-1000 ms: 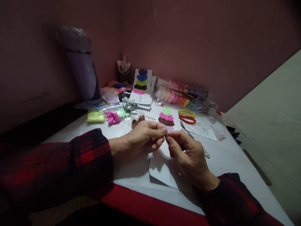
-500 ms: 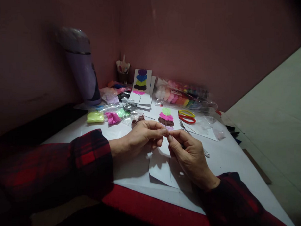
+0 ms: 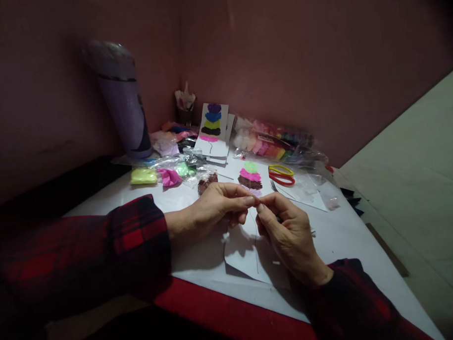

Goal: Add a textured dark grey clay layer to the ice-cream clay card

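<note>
My left hand (image 3: 223,202) and my right hand (image 3: 286,230) meet fingertip to fingertip above a white sheet of paper (image 3: 240,254). Both pinch at the same spot; whatever lies between the fingertips is too small to name. Just beyond the fingers, on that sheet, a stacked shape (image 3: 249,176) shows green, pink, brown and lilac layers with a rough, clay-like surface. A thin drawn line (image 3: 256,248) runs down the paper below my hands. Left of it, near my left hand, sits a brown lump (image 3: 207,180) in clear plastic.
Scissors (image 3: 281,175) with yellow and red handles lie right of the sheet, beside a partly covered fork (image 3: 273,185). Yellow (image 3: 144,176) and pink packets (image 3: 170,177) lie left. A finished-looking card (image 3: 212,128), a bag of coloured pieces (image 3: 270,141) and a purple tumbler (image 3: 122,104) stand behind.
My right hand has shifted slightly right, and the fingertips of both hands have moved a little to the right together. The things on the table stay in place.
</note>
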Action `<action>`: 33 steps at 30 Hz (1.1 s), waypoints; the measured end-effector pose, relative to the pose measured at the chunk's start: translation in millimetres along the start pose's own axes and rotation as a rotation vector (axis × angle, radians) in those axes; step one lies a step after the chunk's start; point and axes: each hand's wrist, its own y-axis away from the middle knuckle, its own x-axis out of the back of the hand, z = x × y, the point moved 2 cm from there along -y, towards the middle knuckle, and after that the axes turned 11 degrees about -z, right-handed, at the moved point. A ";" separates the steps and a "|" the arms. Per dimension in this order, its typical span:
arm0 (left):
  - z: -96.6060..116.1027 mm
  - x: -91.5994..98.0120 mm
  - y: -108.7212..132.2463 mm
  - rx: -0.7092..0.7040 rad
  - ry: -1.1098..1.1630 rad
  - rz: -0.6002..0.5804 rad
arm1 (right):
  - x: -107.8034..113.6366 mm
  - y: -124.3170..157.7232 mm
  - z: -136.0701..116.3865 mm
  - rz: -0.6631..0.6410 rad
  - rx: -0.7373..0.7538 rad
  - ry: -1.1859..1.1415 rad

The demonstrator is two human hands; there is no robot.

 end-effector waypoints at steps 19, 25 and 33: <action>10.2 -4.5 3.1 -0.120 -0.178 0.008 | 2.4 -6.0 3.7 0.033 -0.078 -0.092; 6.9 4.7 0.4 -0.157 -0.164 0.153 | -2.3 -2.7 3.9 -0.036 -0.086 -0.172; 6.3 -0.1 -0.2 -0.133 -0.204 0.086 | -1.3 -3.8 4.2 -0.039 -0.080 -0.152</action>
